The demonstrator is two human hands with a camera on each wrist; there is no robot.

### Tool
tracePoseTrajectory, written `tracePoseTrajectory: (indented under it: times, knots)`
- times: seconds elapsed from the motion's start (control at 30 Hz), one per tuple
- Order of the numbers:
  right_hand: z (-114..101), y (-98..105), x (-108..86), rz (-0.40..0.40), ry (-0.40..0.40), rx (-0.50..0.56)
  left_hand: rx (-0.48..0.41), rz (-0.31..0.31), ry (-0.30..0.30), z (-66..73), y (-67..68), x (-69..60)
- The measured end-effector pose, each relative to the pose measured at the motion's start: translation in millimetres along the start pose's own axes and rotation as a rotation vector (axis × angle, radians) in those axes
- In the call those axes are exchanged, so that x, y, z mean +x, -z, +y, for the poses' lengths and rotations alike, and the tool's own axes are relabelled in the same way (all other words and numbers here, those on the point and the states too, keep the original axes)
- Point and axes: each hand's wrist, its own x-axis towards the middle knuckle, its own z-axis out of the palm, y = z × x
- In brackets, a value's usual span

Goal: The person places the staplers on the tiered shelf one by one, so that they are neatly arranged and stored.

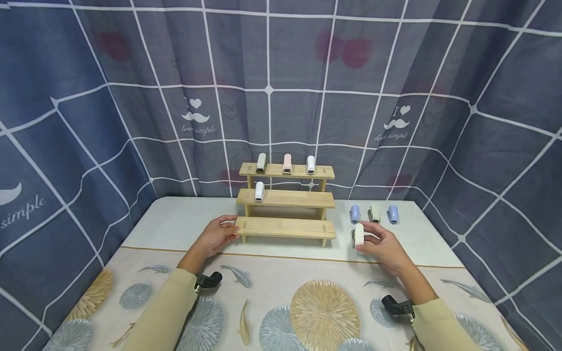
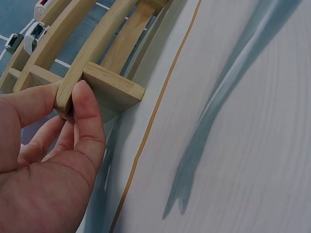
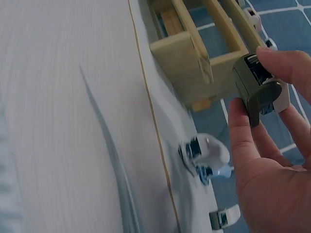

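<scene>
My left hand (image 1: pixel 218 237) pinches the left end of the lowest board of a three-tier wooden shelf (image 1: pixel 285 226). In the left wrist view, thumb and fingers meet around the board's rounded end (image 2: pixel 70 87). Right of the shelf, my right hand (image 1: pixel 383 243) holds a small cream stapler (image 1: pixel 358 235) above the table by its ends. The right wrist view shows its dark grey-green base (image 3: pixel 250 90) between thumb and fingers. On the top tier stand a cream stapler (image 1: pixel 261 163), a pink one (image 1: pixel 287 163) and a white one (image 1: pixel 311 165). Another white stapler (image 1: pixel 259 191) stands left on the middle tier.
Behind the right hand, a blue stapler (image 1: pixel 354 213), a cream one (image 1: pixel 374 213) and another blue one (image 1: pixel 392 214) stand on the white table (image 1: pixel 180 219). A patterned cloth (image 1: pixel 246 312) covers its front. Grey checked curtains (image 1: pixel 298 117) enclose the back and sides.
</scene>
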Motion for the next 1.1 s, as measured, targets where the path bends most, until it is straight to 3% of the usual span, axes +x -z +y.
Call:
tracePoseTrajectory:
  times: [0.23,0.63,1.1]
  knots:
    - [-9.7,-20.2,8.1,-0.045,0.013,0.038,-0.008,-0.001,-0.004,-0.3,0.3,0.0]
    - [-28.7,-47.9,29.2,-0.116,0.045,-0.005,-0.004,0.019,-0.012,-1.6,0.9,0.9]
    - [-57.8,-76.0,60.7,-0.13,0.064,-0.024,-0.009,0.014,-0.027,-2.4,4.3,3.6]
